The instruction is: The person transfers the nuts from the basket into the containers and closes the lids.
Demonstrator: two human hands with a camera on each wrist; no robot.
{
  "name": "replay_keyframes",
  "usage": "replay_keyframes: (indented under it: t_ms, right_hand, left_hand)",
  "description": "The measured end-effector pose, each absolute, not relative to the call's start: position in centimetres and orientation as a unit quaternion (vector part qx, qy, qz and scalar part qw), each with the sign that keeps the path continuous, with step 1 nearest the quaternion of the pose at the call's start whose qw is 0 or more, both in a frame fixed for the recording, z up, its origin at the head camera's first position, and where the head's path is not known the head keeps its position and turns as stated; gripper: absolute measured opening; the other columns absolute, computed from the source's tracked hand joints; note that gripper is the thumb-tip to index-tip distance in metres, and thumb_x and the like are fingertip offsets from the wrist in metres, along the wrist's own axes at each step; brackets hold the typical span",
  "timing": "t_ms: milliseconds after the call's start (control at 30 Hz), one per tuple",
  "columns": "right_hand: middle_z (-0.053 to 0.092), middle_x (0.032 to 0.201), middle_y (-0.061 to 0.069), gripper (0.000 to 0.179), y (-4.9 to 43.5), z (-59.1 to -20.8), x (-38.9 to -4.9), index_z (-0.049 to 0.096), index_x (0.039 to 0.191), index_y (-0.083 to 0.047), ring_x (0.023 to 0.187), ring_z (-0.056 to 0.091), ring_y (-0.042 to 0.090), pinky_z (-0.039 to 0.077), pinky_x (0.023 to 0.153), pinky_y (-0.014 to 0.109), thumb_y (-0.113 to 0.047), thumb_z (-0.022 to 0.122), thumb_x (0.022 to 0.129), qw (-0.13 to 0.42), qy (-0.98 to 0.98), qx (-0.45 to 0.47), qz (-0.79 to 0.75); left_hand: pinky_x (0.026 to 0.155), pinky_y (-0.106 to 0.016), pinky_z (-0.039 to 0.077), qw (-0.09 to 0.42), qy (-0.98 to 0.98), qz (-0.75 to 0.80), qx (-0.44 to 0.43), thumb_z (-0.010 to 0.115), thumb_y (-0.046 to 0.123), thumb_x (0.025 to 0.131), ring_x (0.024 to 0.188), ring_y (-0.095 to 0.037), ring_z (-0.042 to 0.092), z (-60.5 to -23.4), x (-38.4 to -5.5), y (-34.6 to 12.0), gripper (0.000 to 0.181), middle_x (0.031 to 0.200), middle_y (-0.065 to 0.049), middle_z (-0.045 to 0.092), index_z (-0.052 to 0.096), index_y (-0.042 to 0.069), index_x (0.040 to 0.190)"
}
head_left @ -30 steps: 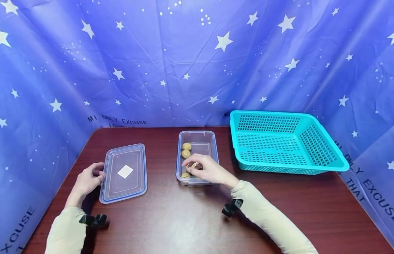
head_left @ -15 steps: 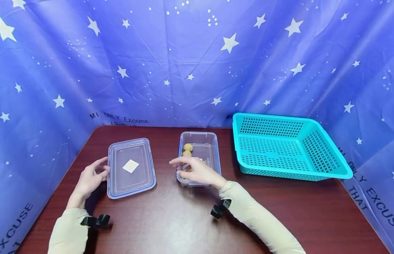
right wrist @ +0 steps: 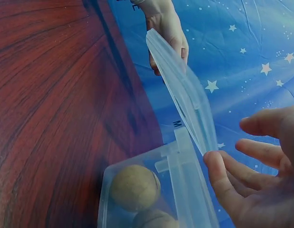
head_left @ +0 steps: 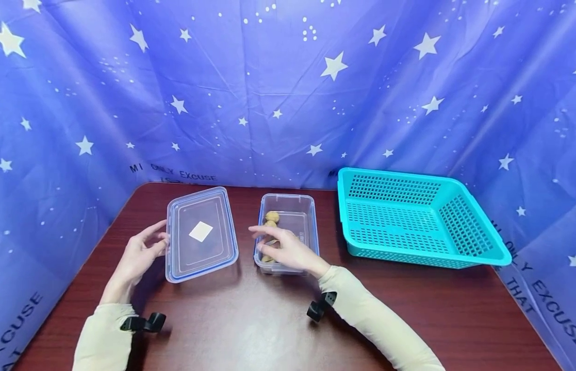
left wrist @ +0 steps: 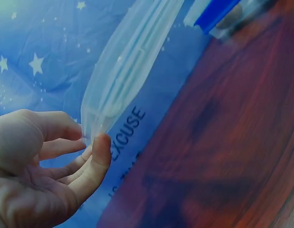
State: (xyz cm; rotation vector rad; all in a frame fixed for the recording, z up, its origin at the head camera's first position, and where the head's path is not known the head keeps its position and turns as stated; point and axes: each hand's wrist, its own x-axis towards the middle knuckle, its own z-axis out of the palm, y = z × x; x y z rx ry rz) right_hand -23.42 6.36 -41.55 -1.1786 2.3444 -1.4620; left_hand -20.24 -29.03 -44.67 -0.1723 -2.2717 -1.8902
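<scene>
In the head view, my left hand [head_left: 136,256] pinches a clear plastic lid [head_left: 197,257] with a blue seal by its left edge. The lid is lifted and tilted above the table, and a white square sticker marks its middle. My right hand [head_left: 292,251] reaches over the near part of a clear food container [head_left: 314,222], fingers extended and holding nothing. Several walnuts [head_left: 272,216] line the container's left side, some hidden beneath the right hand. From the right wrist, round walnuts [right wrist: 135,187] show through the container wall, and the lid [right wrist: 185,90] rises beyond the fingertips.
A turquoise perforated basket [head_left: 408,256] stands at the back right of the dark red wooden table [head_left: 250,319]. Blue star-printed cloth [head_left: 250,103] hangs behind and along both sides. Each wrist carries a black camera mount [head_left: 144,323].
My left hand has raised the lid, tilting it and carrying it right toward the container. The right hand has shifted left over the container, its fingers straightening.
</scene>
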Motion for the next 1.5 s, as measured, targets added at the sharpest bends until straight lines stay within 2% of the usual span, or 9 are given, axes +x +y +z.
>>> replay_keyframes:
  t_ms: [233, 433, 567, 700, 933, 1033, 1100, 1267, 1500]
  right_hand:
    - [0.060, 0.122, 0.021, 0.045, 7.1, -41.1, -23.6, 0.047, 0.142, -0.002, 0.100, 0.064, 0.028, 0.051, 0.084, 0.034, -0.008, 0.055, 0.098, 0.077, 0.763, -0.361, -0.530]
    - [0.058, 0.124, 0.025, 0.046, 7.9, -41.4, -24.0, 0.044, 0.142, 0.002, 0.097, 0.065, 0.036, 0.051, 0.084, 0.035, -0.003, 0.054, 0.098, 0.066, 0.750, -0.348, -0.559]
    - [0.056, 0.123, 0.031, 0.046, 8.2, -41.7, -24.3, 0.042, 0.141, 0.007, 0.094, 0.064, 0.042, 0.051, 0.085, 0.045, 0.001, 0.053, 0.097, 0.064, 0.732, -0.344, -0.585]
    - [0.056, 0.123, 0.031, 0.047, 8.6, -41.6, -24.2, 0.041, 0.141, 0.008, 0.092, 0.064, 0.044, 0.049, 0.081, 0.056, 0.002, 0.053, 0.097, 0.080, 0.714, -0.320, -0.618]
    - [0.062, 0.113, 0.023, 0.047, 9.6, -41.7, -23.8, 0.045, 0.142, 0.000, 0.090, 0.063, 0.043, 0.050, 0.078, 0.056, -0.004, 0.057, 0.097, 0.067, 0.729, -0.261, -0.629]
    - [0.062, 0.109, 0.020, 0.048, 9.9, -41.9, -23.8, 0.047, 0.142, -0.002, 0.086, 0.064, 0.040, 0.052, 0.077, 0.052, -0.005, 0.059, 0.095, 0.055, 0.736, -0.245, -0.628]
    - [0.062, 0.108, 0.020, 0.048, 10.1, -42.2, -23.8, 0.048, 0.141, -0.003, 0.081, 0.065, 0.032, 0.053, 0.076, 0.049, -0.004, 0.059, 0.095, 0.050, 0.739, -0.237, -0.628]
    - [0.058, 0.107, 0.023, 0.049, 10.5, -42.4, -23.7, 0.046, 0.142, -0.001, 0.074, 0.063, 0.014, 0.053, 0.074, 0.053, 0.001, 0.057, 0.095, 0.058, 0.726, -0.221, -0.649]
    - [0.055, 0.107, 0.024, 0.049, 11.1, -42.4, -23.7, 0.046, 0.141, 0.000, 0.071, 0.062, 0.012, 0.052, 0.075, 0.055, 0.004, 0.055, 0.094, 0.047, 0.732, -0.206, -0.648]
  left_hand:
    - [0.064, -0.020, 0.053, 0.101, -0.764, -0.633, -0.072, 0.052, -0.016, 0.090, 0.071, -0.003, 0.061, -43.7, -19.9, -26.7, 0.048, 0.088, 0.001, 0.062, 0.039, -0.018, 0.136]
    - [0.064, -0.023, 0.054, 0.089, -0.778, -0.616, -0.086, 0.054, -0.013, 0.091, 0.071, -0.005, 0.061, -42.9, -19.7, -24.6, 0.048, 0.095, -0.018, 0.062, 0.042, -0.014, 0.137]
    - [0.064, -0.024, 0.054, 0.084, -0.778, -0.616, -0.089, 0.054, -0.012, 0.091, 0.070, -0.006, 0.061, -42.6, -19.9, -23.6, 0.047, 0.098, -0.027, 0.059, 0.043, -0.013, 0.137]
    - [0.064, -0.026, 0.055, 0.078, -0.772, -0.624, -0.089, 0.053, -0.013, 0.091, 0.069, -0.007, 0.062, -42.5, -20.1, -22.7, 0.048, 0.098, -0.028, 0.058, 0.044, -0.011, 0.138]
    - [0.065, -0.027, 0.055, 0.064, -0.764, -0.635, -0.095, 0.053, -0.013, 0.091, 0.070, -0.009, 0.062, -42.7, -20.0, -20.9, 0.047, 0.098, -0.026, 0.059, 0.046, -0.010, 0.137]
    - [0.065, -0.028, 0.055, 0.057, -0.761, -0.639, -0.102, 0.052, -0.014, 0.090, 0.070, -0.009, 0.062, -42.7, -20.0, -20.2, 0.048, 0.098, -0.027, 0.059, 0.046, -0.009, 0.137]
    - [0.065, -0.029, 0.055, 0.052, -0.759, -0.641, -0.104, 0.052, -0.014, 0.090, 0.070, -0.009, 0.062, -42.8, -19.9, -19.8, 0.048, 0.098, -0.026, 0.059, 0.046, -0.008, 0.138]
    - [0.066, -0.031, 0.056, 0.043, -0.748, -0.654, -0.104, 0.052, -0.015, 0.089, 0.074, -0.010, 0.064, -42.9, -20.0, -19.0, 0.050, 0.098, -0.027, 0.059, 0.046, -0.008, 0.138]
    - [0.067, -0.033, 0.056, 0.037, -0.722, -0.683, -0.104, 0.054, -0.016, 0.088, 0.072, -0.011, 0.064, -42.9, -20.3, -18.3, 0.051, 0.098, -0.025, 0.058, 0.046, -0.008, 0.138]
